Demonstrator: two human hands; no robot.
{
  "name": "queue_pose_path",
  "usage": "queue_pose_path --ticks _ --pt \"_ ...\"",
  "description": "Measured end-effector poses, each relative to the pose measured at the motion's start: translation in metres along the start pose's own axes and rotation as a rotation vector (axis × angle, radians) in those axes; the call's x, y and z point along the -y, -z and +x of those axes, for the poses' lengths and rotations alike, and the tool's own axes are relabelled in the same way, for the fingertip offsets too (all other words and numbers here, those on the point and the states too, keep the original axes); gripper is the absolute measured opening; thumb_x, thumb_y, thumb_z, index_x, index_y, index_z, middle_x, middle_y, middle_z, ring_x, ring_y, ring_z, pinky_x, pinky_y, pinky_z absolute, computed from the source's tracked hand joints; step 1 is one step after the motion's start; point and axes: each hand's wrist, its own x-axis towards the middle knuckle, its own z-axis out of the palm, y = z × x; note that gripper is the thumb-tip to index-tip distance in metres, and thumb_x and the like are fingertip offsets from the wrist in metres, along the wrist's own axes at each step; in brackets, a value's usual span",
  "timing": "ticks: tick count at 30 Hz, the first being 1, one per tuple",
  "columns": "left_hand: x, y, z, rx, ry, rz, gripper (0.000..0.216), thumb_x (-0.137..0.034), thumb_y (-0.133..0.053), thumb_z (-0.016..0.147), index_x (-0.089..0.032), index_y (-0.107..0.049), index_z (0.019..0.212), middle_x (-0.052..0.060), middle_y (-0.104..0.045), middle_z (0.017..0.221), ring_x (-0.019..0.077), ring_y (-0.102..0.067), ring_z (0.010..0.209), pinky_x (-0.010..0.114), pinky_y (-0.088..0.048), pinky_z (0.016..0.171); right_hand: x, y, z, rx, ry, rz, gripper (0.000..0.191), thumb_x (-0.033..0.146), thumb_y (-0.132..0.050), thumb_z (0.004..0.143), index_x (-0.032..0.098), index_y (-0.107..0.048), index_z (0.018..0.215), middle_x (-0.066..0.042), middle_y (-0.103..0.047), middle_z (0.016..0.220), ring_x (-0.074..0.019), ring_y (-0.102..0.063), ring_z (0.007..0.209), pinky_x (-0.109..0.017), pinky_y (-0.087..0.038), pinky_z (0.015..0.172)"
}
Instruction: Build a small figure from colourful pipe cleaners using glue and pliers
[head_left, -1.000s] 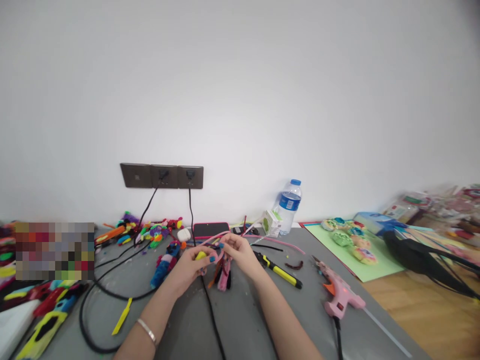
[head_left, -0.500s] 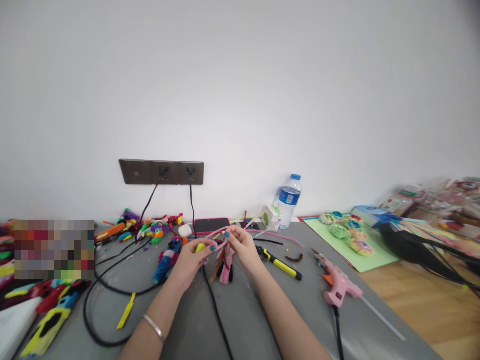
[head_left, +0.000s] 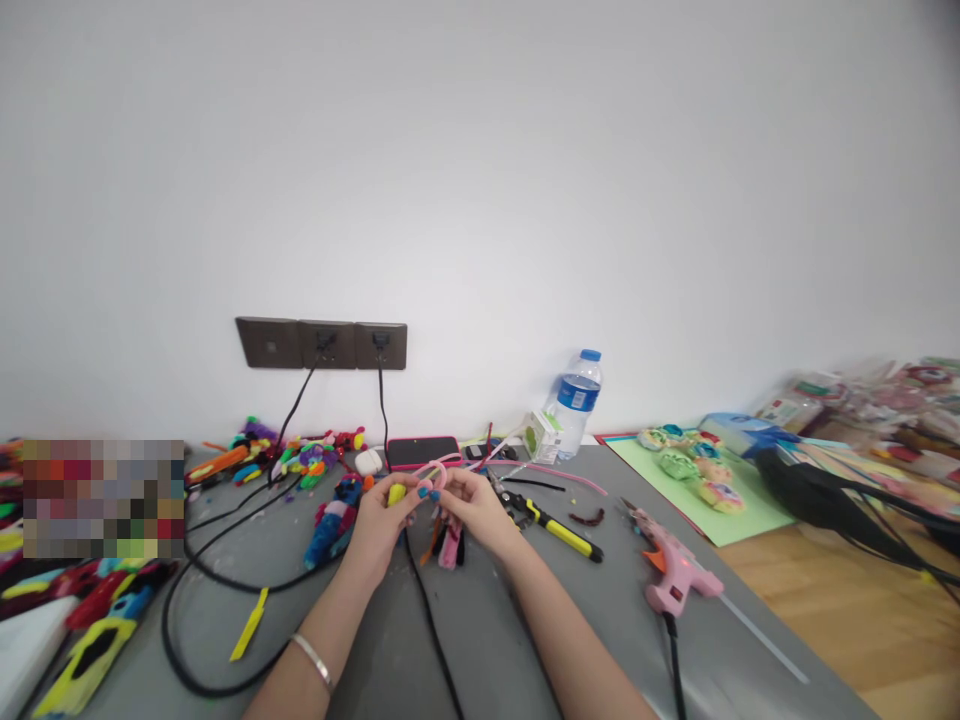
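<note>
A grey table (head_left: 495,645) stands against a plain white wall (head_left: 480,200) with dark sockets (head_left: 322,345). Above it, my left hand (head_left: 384,512) and right hand (head_left: 476,512) are close together, fingertips of both pinched on a pink strip (head_left: 441,473) looping between them. A yellow piece (head_left: 396,493) shows at my left hand.

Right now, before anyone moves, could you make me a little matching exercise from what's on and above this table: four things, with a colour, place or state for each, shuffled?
Things:
1. Pink strand
2. Bottle
3. Glue gun
4. Phone

Descriptions:
A. Pink body, orange trigger
B. Dark screen, pinkish-red edge
C. Pinched between the fingers of the left hand and right hand
D. Clear, with a blue cap and label

Right pairs: 1-C, 2-D, 3-A, 4-B
</note>
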Motion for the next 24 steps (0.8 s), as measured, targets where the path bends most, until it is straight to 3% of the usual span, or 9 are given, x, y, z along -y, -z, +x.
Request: queue_pose_path --ticks 9,14,18,21,24 --pt "0.003 -0.003 0.000 0.021 -0.053 0.063 0.042 -0.045 -0.075 0.065 -0.016 -0.066 0.094 -0.003 -0.057 0.065 0.0078 -0.044 0.049 0.021 -0.035 0.047 -0.002 0.003 -0.001 -0.026 0.008 0.020 0.039 0.056 -0.070 0.073 0.018 -0.060 0.078 0.004 -0.053 0.059 -0.0085 -0.043 0.048 -0.021 -0.034 0.047" --pt "0.006 -0.003 0.005 -0.022 -0.036 -0.079 0.041 -0.030 -0.053 0.072 -0.017 -0.057 0.110 0.002 -0.067 0.075 0.0115 -0.052 0.053 0.023 -0.039 0.049 -0.007 0.006 0.002 -0.084 0.002 0.070 0.039 0.054 -0.072 0.071 0.018 -0.060 0.077 0.004 -0.053 0.060 -0.0083 -0.042 0.049 -0.022 -0.031 0.048" --pt "0.009 0.000 0.004 0.015 -0.198 0.095 0.056 -0.023 -0.057 0.070 -0.020 -0.048 0.125 0.005 -0.070 0.095 0.0174 -0.065 0.082 0.028 -0.048 0.071 -0.011 0.008 0.003 -0.122 -0.029 0.144 0.040 0.054 -0.073 0.069 0.017 -0.063 0.080 0.004 -0.053 0.058 -0.0071 -0.039 0.046 -0.021 -0.026 0.047" --pt "0.009 0.001 0.002 0.114 -0.310 0.217 0.066 -0.020 -0.060 0.071 -0.020 -0.040 0.134 0.007 -0.071 0.102 0.0205 -0.064 0.102 0.034 -0.046 0.091 -0.009 0.007 0.002 -0.144 -0.059 0.191 0.039 0.052 -0.073 0.069 0.016 -0.064 0.082 0.005 -0.052 0.056 -0.0066 -0.039 0.046 -0.021 -0.024 0.047" --pt "0.008 0.001 0.001 0.165 -0.341 0.285 0.069 -0.015 -0.058 0.074 -0.019 -0.035 0.139 0.010 -0.071 0.108 0.0211 -0.061 0.111 0.037 -0.041 0.100 -0.007 0.006 0.001 -0.139 -0.082 0.216 0.039 0.051 -0.074 0.069 0.016 -0.065 0.082 0.004 -0.054 0.057 -0.0064 -0.041 0.047 -0.021 -0.025 0.047"
